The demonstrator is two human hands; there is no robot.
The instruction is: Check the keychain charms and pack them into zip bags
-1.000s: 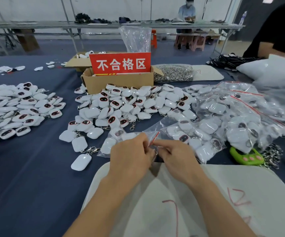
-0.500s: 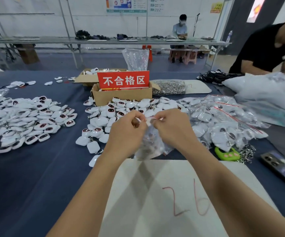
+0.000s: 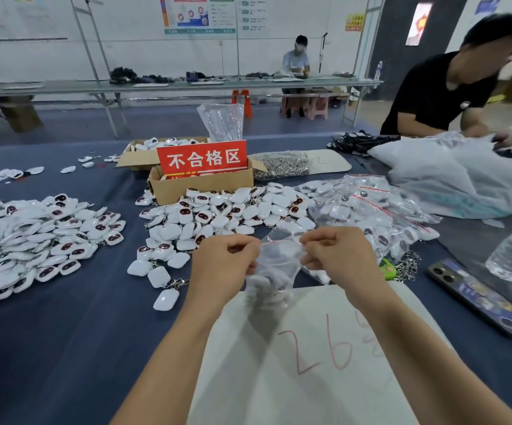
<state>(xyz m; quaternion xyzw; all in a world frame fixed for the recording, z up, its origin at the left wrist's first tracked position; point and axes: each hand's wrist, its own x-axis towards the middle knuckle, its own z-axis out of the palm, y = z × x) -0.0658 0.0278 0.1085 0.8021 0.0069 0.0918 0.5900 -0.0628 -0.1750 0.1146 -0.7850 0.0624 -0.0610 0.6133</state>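
Now the blue table (image 3: 64, 348) is full of work. A white mat (image 3: 310, 394) lies near, likely as a clean spot for packing. Loose charms (image 3: 43, 237) sit in a big heap on the left, and a middle heap (image 3: 218, 216) lies close enough to reach. Full bags (image 3: 371, 210) pile up on the right, so done ones stay apart from undone ones. A box (image 3: 202, 188) with a red sign (image 3: 202, 159) stands just behind the middle heap; I guess bad charms go there.

The zip bag (image 3: 274, 265) hangs in the air over the far edge of the mat, with blurry white charms at its bottom. The left hand (image 3: 222, 265) and right hand (image 3: 340, 256) each pinch one end of its top edge, with the other fingers curled in. I think they are pressing the zip closed, and the bag hangs so the charms stay down.

Half a second ago the hands almost touched. Now they are farther apart, and the bag's top is stretched between them.
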